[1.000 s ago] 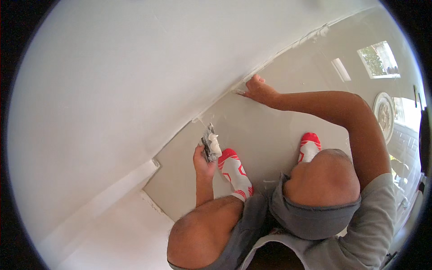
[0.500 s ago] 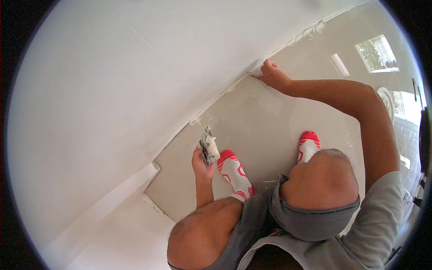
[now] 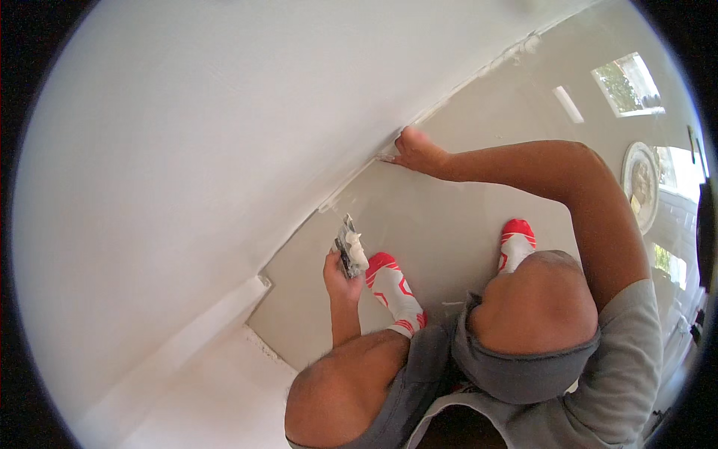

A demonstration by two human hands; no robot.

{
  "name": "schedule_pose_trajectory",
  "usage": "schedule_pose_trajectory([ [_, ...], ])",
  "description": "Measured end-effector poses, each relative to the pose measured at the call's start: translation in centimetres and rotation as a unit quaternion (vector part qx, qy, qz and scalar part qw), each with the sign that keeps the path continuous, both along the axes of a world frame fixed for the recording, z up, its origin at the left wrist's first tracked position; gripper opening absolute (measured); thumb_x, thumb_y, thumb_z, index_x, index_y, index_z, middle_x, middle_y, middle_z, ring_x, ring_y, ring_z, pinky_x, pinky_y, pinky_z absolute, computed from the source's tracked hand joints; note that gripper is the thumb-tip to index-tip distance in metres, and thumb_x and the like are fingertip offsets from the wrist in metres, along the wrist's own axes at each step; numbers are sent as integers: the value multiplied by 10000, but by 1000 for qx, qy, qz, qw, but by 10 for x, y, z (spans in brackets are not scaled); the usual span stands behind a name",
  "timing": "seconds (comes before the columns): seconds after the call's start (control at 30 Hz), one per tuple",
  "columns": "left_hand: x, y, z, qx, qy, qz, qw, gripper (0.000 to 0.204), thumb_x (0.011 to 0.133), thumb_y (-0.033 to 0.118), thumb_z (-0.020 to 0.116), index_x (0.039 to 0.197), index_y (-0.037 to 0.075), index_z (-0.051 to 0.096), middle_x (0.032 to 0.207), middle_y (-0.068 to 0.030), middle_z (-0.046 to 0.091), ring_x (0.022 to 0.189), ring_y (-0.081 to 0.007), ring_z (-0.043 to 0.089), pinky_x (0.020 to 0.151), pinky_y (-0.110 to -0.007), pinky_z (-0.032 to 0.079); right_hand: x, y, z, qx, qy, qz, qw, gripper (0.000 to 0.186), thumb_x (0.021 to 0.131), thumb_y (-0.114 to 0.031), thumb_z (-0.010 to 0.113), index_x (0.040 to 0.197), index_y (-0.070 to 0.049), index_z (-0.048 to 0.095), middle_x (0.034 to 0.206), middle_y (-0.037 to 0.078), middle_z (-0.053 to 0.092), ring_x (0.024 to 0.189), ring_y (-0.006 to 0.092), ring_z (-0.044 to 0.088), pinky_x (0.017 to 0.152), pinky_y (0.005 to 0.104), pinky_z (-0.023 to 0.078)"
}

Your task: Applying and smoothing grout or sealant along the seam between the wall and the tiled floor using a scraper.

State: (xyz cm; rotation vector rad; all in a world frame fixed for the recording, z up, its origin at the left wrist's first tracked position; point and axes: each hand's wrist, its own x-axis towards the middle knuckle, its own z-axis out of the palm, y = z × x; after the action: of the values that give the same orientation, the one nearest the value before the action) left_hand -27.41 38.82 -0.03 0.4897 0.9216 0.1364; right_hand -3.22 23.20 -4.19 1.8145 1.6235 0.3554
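Head view: the trowel (image 3: 345, 257), heaped with white putty (image 3: 357, 254), is above the floor (image 3: 441, 232) just beside the toe of the left sock (image 3: 391, 288). The left hand (image 3: 342, 277) is clamped on it, and against half a second ago it has hardly shifted. The right hand (image 3: 421, 153) is at the seam (image 3: 456, 91) between wall (image 3: 202, 150) and floor, fingers curled shut on a thin, pale scraper (image 3: 387, 158), mostly hidden, with only an edge showing. Half a second ago this hand was farther up the seam; now it has come back down toward the trowel, well apart from it. The right forearm (image 3: 508, 161) lies across the view and covers a strip of floor. With the arm drawn in, the round dish (image 3: 627, 176) at the right, partly hidden before, shows more fully.

Pale streaks mark the floor between trowel and seam, and a smear (image 3: 532, 44) sits by the seam's far end. The right knee (image 3: 535, 307) hides part of the right sock (image 3: 514, 243). Beyond the forearm, bright patches (image 3: 627, 84) shine on the glossy floor.
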Motion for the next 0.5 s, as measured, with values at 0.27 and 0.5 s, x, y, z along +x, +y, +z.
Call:
schedule_pose_trajectory([
  [0.27,2,-7,-4,0,-14,-18,1000,169,768,160,474,884,58,542,794,-18,595,703,-128,588,582,-242,489,40,-51,-17,-2,7,-18,1000,166,725,-172,545,861,-260,508,682,-22,476,661,148,465,587,311,287],
  [0.5,13,-13,-2,6,7,-28,1000,203,765,156,475,921,46,545,816,-27,602,711,-132,593,585,-235,488,94,-100,-8,-87,-5,-67,994,341,778,-209,511,1092,-324,444,753,-29,501,764,156,485,661,336,304],
])
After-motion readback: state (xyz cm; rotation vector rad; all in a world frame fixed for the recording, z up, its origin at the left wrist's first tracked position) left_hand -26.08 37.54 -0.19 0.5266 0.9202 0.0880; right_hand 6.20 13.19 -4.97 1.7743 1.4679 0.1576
